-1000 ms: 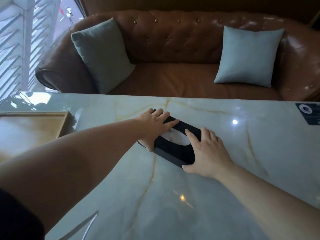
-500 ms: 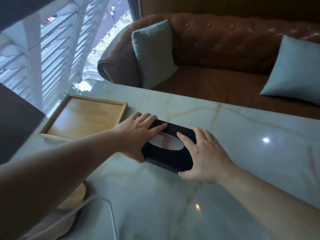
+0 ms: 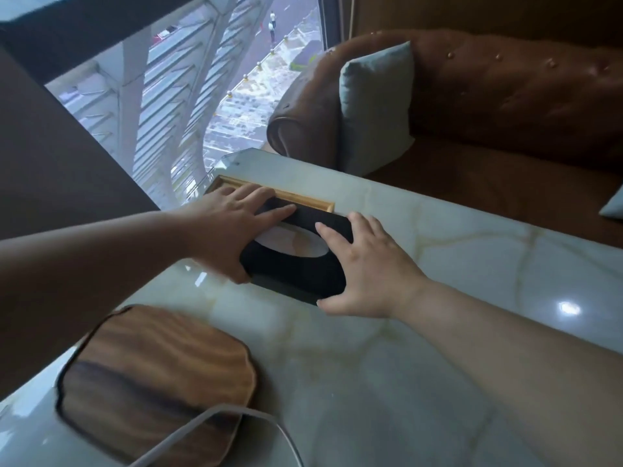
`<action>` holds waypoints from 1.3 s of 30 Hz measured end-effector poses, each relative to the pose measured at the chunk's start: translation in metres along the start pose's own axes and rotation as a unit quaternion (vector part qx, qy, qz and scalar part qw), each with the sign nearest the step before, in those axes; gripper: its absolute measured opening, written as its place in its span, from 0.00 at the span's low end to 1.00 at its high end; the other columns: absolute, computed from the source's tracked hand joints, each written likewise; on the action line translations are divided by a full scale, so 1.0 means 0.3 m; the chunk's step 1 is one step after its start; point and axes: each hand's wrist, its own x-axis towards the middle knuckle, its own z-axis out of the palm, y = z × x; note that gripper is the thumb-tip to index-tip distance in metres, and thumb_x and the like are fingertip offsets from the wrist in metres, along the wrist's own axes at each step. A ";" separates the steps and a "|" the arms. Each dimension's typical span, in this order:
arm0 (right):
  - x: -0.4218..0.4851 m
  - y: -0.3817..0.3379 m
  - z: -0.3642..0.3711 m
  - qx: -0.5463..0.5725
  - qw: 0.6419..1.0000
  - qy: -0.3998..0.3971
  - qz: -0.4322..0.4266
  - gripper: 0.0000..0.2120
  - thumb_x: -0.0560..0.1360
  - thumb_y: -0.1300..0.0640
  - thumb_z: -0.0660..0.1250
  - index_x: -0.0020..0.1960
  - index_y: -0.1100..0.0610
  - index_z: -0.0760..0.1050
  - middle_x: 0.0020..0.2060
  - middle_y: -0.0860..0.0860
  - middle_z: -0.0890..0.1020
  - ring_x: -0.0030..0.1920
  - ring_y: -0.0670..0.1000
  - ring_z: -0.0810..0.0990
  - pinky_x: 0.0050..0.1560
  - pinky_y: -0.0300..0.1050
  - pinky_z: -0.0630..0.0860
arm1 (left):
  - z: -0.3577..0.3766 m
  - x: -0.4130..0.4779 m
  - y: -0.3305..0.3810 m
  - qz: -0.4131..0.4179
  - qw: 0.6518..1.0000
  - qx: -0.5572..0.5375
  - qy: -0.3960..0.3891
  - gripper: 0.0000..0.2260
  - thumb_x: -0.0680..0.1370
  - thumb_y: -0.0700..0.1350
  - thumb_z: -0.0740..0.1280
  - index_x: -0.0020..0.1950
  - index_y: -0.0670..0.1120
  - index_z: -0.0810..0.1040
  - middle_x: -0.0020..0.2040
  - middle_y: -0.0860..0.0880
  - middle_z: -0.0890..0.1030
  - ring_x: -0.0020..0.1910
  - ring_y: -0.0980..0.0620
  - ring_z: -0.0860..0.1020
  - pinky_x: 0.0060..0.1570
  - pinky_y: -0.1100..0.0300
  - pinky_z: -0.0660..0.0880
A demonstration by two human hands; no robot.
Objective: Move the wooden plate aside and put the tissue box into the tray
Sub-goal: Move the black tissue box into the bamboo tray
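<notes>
marble table [image 3: 421, 382], both hands, left hand [image 3: 226, 230] and right hand [image 3: 367, 264], grasping black tissue box [image 3: 296, 267] over tray [image 3: 303, 198], wooden plate [image 3: 151, 375] nearby

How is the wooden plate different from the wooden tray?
The wooden plate is dark brown with wavy grain and a curvy edge; the wooden tray is pale and straight-edged, with a raised rim. The plate lies alone near the person, with a grey cable crossing it; the tray sits farther away, largely hidden by the left hand and the black tissue box. Both are wooden and rest on the marble table.
</notes>
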 end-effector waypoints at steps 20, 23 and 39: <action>0.410 -0.105 0.090 -0.021 0.999 -0.044 0.004 0.53 0.63 0.33 0.69 0.78 0.49 0.46 0.75 0.64 0.55 0.75 0.64 0.53 0.73 0.56 0.58 | 0.239 0.095 -0.305 -0.034 0.995 -0.088 -0.043 0.58 0.55 0.62 0.75 0.76 0.58 0.42 0.71 0.47 0.58 0.71 0.44 0.59 0.65 0.45 0.71; 0.407 -0.116 0.101 -0.018 0.999 -0.051 0.008 0.52 0.65 0.34 0.69 0.78 0.49 0.46 0.76 0.64 0.53 0.76 0.64 0.51 0.72 0.57 0.60 | 0.255 0.097 -0.297 -0.036 0.994 -0.095 -0.049 0.59 0.56 0.60 0.76 0.76 0.58 0.42 0.71 0.47 0.57 0.72 0.44 0.57 0.65 0.45 0.71; 0.209 -0.091 -0.040 -0.118 0.992 -0.014 -0.044 0.50 0.68 0.27 0.60 0.77 0.47 0.37 0.79 0.60 0.43 0.78 0.60 0.43 0.77 0.59 0.47 | 0.132 -0.093 -0.079 -0.074 0.997 -0.023 0.029 0.45 0.73 0.69 0.58 0.78 0.49 0.37 0.80 0.39 0.43 0.78 0.40 0.43 0.76 0.41 0.48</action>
